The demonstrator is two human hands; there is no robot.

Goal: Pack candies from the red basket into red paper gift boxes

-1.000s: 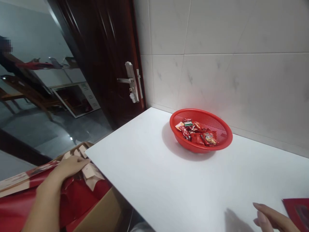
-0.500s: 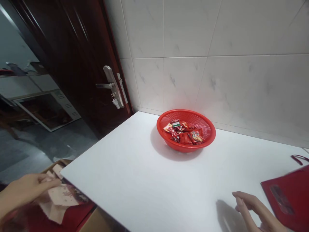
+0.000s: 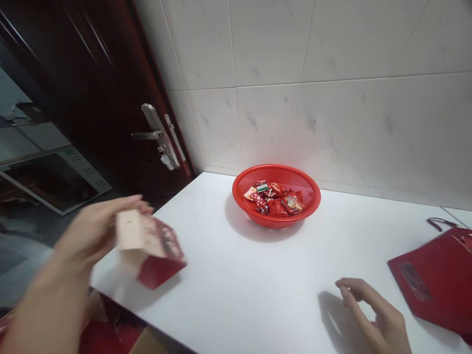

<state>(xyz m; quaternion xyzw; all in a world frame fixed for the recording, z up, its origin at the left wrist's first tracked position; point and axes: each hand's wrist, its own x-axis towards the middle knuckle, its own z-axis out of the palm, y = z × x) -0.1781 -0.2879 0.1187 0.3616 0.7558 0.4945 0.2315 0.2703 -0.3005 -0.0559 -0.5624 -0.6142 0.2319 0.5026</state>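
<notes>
White-topped table (image 3: 239,290) against a marbled tile wall (image 3: 273,123), dark wooden door (image 3: 99,98) beyond the left hand. Head view: left hand (image 3: 94,226) clamped on a red-and-cream gift box (image 3: 155,246), slightly blurred, tilted, apparently held above the tabletop near its left edge. Progress: box looks clear of the cardboard carton (image 3: 147,341) below the left hand, not yet set down; filled or not, cannot tell. Wrapped snacks (image 3: 276,200) sit in the red plastic colander (image 3: 285,173), beyond and between both hands. Gift box lies directly at the left hand's fingers, well apart from the right hand. Right hand (image 3: 376,309) holds nothing visible, thumb and index tips close together, maybe touching; dark red gift bag (image 3: 440,282) just to its right, apart.
</notes>
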